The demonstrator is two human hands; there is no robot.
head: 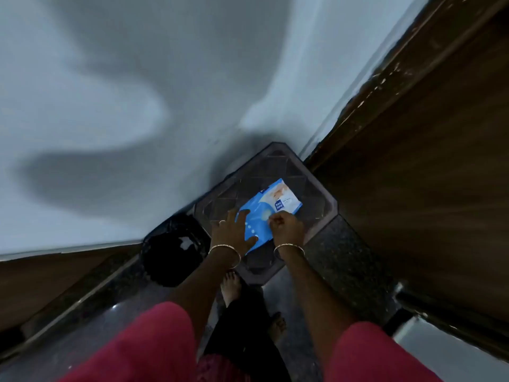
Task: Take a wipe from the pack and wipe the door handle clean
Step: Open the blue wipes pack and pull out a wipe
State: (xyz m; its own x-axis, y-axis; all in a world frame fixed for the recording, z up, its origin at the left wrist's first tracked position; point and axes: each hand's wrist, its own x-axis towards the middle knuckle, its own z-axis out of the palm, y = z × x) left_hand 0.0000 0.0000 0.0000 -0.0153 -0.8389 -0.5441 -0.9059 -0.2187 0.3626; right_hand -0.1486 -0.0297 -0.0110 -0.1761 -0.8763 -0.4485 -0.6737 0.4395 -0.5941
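Dark stool (278, 166), seemingly plastic, blue wipe pack (275, 205) lying on it

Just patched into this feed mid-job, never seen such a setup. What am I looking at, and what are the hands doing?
No machine here: one wide-angle camera on a person's head looks down at their bare hands. A blue plastic wipe pack lies flat on a dark brown square plastic stool. The left hand presses the pack with spread fingers. The right hand pinches at the pack's top face; flap or wipe, I cannot tell. A black slotted bin stands on the floor left of the stool; a brown wooden door is at right.
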